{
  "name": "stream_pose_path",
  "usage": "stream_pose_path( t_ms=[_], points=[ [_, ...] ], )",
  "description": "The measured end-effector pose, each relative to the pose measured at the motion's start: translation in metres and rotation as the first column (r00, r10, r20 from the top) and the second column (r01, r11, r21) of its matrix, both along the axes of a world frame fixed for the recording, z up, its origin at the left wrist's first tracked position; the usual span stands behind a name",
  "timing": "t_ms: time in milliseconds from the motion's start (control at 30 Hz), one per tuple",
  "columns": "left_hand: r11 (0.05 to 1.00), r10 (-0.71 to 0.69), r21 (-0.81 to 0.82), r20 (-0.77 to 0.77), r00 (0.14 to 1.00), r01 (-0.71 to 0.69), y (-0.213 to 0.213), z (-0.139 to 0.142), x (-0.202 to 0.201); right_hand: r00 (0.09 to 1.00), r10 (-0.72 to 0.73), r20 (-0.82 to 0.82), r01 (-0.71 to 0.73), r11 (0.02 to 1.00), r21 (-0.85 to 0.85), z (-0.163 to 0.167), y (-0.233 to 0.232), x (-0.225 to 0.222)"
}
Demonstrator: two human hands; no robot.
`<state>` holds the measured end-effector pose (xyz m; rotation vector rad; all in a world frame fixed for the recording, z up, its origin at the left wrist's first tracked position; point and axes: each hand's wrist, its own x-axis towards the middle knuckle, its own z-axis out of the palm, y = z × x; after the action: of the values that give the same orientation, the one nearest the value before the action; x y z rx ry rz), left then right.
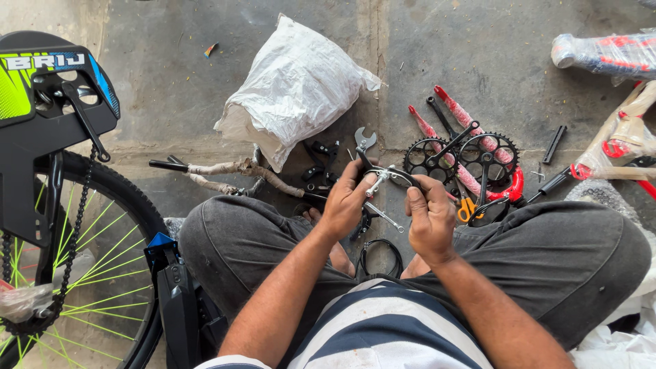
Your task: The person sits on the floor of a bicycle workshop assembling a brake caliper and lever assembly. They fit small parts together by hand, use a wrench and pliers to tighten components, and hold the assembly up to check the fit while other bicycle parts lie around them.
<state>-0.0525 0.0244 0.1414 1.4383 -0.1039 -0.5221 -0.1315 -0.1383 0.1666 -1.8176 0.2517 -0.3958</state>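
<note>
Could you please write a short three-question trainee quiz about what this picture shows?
1. True or false: both hands are on the metal brake part.
2. Which lies beyond the hands on the floor? A) white sack B) blue bucket C) glass jar
3. On which side of the person is the wheel with green spokes?

Key: 1 true: left hand and right hand hold it. 2 A. 3 left.

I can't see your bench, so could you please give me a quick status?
Left hand and right hand both grip the silver metal brake caliper. Black spanner beside it.
</note>
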Motion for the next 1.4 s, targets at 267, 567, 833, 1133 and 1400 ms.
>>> stream_pose_path(
  t_ms=[267,567,833,1133,1400],
  points=[
    [0.960,-0.265,0.193,0.393,0.880,0.203,0.004,-0.014,0.001,0.972,-0.059,0.229,0.161,0.874,-0.458,0.008,0.016,0.012],
    [0.968,-0.163,-0.203,-0.062,0.985,0.148,0.002,-0.016,0.000,0.936,0.210,0.282,0.028,0.755,-0.655,0.015,0.040,0.018],
    [0.937,-0.058,-0.350,-0.105,0.993,0.018,0.002,-0.026,0.000,0.930,0.316,0.189,-0.154,0.800,-0.579,0.000,0.052,0.006],
    [0.884,-0.107,-0.465,-0.128,0.986,0.035,0.009,-0.005,-0.001,0.940,0.326,0.102,-0.288,0.917,-0.275,0.031,0.016,-0.002],
    [0.886,-0.212,-0.433,-0.058,0.975,0.167,0.004,0.006,-0.008,0.943,0.329,0.059,-0.243,0.796,-0.554,0.024,-0.020,0.047]
  ],
)
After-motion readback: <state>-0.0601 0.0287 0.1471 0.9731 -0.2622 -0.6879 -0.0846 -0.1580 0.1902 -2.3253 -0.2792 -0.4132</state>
